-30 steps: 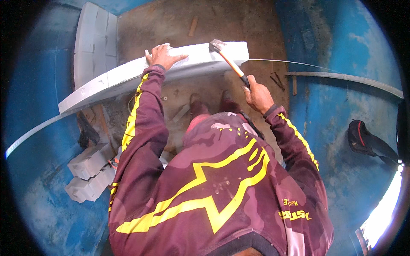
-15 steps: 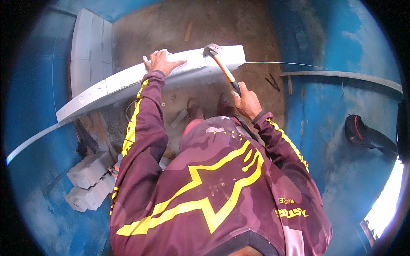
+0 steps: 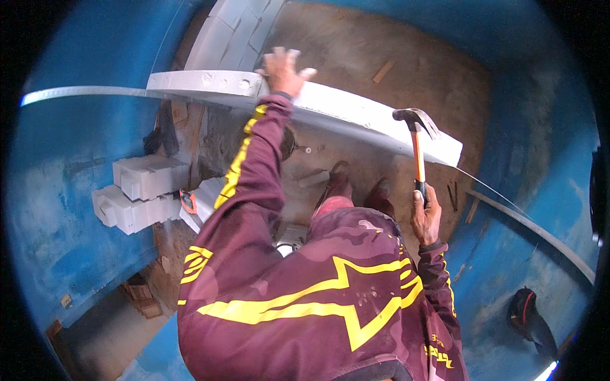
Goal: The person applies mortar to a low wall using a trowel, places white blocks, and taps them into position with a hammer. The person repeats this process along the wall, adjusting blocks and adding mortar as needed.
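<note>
A row of white blocks (image 3: 356,109) forms the top of a thin wall across the space before me. My left hand (image 3: 284,71) lies on top of it beside a joint between two blocks, fingers spread. In my right hand (image 3: 426,214) is a claw hammer (image 3: 419,152) with an orange and black handle, gripped near its lower end. The hammer's metal head is over the block's top near the right end; whether it touches cannot be told. Small dents mark the top of the left block (image 3: 206,80).
More white blocks (image 3: 232,35) stand beyond the wall, and others (image 3: 149,178) are stacked at the left. A thin string (image 3: 492,189) runs from the wall's right end towards a ledge (image 3: 540,236) on the blue wall. A dark cap (image 3: 523,308) hangs lower right.
The view has turned, so the block row slopes down to the right. My left hand has shifted left along the top, close to the joint. My right hand still grips the hammer.
</note>
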The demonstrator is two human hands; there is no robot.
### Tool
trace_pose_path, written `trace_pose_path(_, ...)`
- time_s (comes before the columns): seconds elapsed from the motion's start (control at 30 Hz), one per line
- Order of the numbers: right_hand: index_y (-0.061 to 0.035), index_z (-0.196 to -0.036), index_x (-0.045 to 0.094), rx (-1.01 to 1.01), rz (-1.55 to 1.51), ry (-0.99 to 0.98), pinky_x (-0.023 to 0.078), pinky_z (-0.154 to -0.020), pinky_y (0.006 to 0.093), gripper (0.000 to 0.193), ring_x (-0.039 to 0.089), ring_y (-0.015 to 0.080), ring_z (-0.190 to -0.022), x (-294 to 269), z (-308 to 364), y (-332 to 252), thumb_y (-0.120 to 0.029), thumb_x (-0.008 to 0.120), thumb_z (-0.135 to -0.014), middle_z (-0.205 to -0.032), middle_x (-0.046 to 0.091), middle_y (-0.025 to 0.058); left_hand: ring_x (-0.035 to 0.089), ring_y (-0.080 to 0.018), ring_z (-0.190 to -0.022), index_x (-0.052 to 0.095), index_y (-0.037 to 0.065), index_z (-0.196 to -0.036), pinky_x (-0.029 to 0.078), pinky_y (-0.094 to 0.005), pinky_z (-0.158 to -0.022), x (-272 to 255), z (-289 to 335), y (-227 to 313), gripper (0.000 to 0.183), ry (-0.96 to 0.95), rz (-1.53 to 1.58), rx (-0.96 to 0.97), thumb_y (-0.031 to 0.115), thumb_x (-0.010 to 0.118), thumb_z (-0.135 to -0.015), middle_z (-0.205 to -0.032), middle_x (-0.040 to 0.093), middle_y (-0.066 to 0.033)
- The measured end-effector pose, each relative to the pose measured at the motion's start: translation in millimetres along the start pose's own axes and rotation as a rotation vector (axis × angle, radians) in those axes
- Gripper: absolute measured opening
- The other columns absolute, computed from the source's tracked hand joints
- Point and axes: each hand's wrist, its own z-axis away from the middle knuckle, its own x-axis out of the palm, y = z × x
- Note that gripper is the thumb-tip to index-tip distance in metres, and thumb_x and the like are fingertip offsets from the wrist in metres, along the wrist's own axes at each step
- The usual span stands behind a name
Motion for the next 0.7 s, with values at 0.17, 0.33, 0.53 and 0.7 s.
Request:
trace_pose_path(0.17,-0.0017,-0.126,0.057,-0.084,-0.008,-0.105,0.049,-0.067,0.0307,0.031,0.057,0.0131,-0.072,28.4,-23.1,-47.7,-0.021,0.056,-0.102,-0.078,0.061,0.0091,0.000,-0.0520,-0.150,0.014,0.022,-0.161,0.004,-0.0682,-0.118,-41.7,-10.2,-104.4,0.137,-0.346,-0.146,-0.550,0.081,0.078,-0.055,-0.167,0.004,-0.0197)
trace_pose_path(0.33,0.0017,-0.130,0.053,-0.255,-0.066,-0.105,0.047,-0.065,0.0308,0.034,0.054,0.0134,-0.071,44.2,-45.6,-112.2,-0.017,0.055,-0.102,-0.082,0.059,0.0097,-0.009,-0.0526,-0.149,0.013,0.026,-0.162,-0.001,-0.0687,-0.118,-33.9,-8.2,-121.8,0.136,-0.371,-0.100,-0.547,0.080,0.078,-0.056,-0.167,-0.005,-0.0170)
trace_pose_path(0.53,-0.0001,-0.132,0.049,-0.569,0.129,-0.009,0.052,-0.075,0.0406,0.038,0.067,0.0444,-0.084,113.2,-87.9,-90.7,-0.012,0.057,-0.097,-0.093,0.065,0.0292,-0.004,-0.0560,-0.148,0.013,0.023,-0.162,0.001,-0.0704,-0.117,-27.0,-6.8,-123.7,0.139,-0.334,-0.153,-0.518,0.086,0.074,-0.054,-0.167,-0.003,-0.0196)
trace_pose_path(0.7,-0.0029,-0.119,0.052,-0.302,0.468,-0.301,0.048,-0.064,0.0422,0.026,0.063,0.0407,-0.071,139.9,-109.3,-93.1,-0.019,0.058,-0.100,-0.082,0.060,0.0229,-0.005,-0.0559,-0.148,0.015,0.024,-0.161,0.001,-0.0705,-0.117,-22.1,-6.7,-125.9,0.137,-0.293,-0.144,-0.503,0.085,0.074,-0.054,-0.167,-0.003,-0.0196)
